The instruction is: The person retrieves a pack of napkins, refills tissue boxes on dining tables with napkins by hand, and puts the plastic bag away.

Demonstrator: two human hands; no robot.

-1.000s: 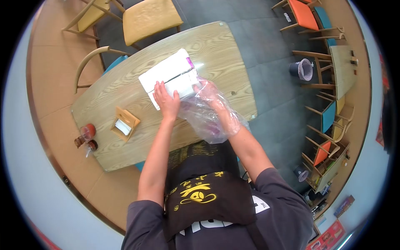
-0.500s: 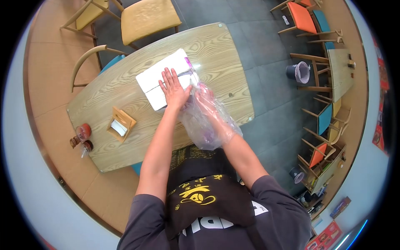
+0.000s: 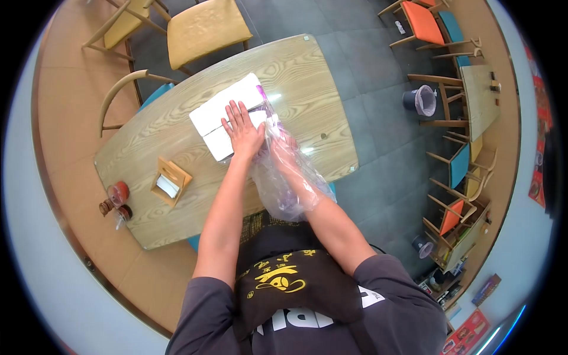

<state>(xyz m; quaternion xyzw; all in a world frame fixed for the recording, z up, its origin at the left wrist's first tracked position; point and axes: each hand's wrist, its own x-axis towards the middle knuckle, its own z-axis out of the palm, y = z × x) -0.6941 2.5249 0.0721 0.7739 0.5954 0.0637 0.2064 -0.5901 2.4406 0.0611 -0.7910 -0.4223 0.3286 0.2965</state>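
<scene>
Crinkled clear plastic (image 3: pixel 273 192) covers the right hand (image 3: pixel 284 147) beside white rectangular blocks (image 3: pixel 212 113).

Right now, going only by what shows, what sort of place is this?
Probably an eatery: yellow, orange and blue chairs, and, on the nearest wooden table, what look like condiment jars and a napkin holder.

Dark grey short sleeves (image 3: pixel 393 287), seemingly black apron (image 3: pixel 331 287), yellow logo (image 3: pixel 277 279), white lettering (image 3: pixel 306 319)
</scene>
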